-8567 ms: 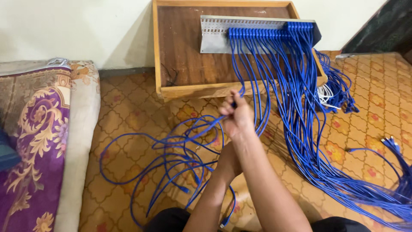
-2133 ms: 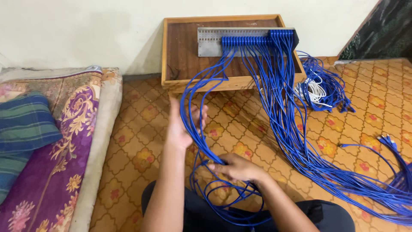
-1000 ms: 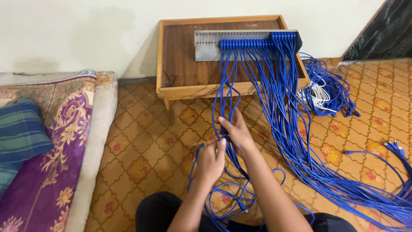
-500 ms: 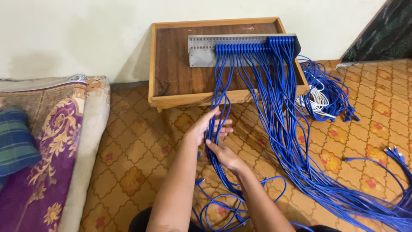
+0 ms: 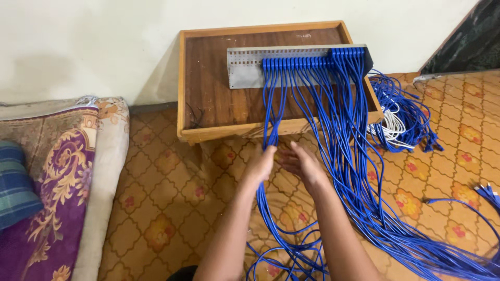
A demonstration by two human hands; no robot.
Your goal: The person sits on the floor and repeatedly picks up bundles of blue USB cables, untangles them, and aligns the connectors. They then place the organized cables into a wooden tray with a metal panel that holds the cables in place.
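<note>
At centre frame I see a bundle of blue cables (image 5: 272,117) hanging from the grey patch panel (image 5: 245,70) on the wooden worktop (image 5: 208,93) down to the patterned floor (image 5: 166,198). My left hand (image 5: 260,164) seems to grip it narrowly, fingers hidden. My right hand (image 5: 304,165) lies open just beside.

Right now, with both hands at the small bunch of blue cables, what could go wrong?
1. The left hand grips the cable bunch just below the table edge; a hard pull might strain the plugs in the metal panel.
2. The loose loops on the floor could knot.
3. The bunch may tangle with the big cable bundle beside the right hand.
</note>
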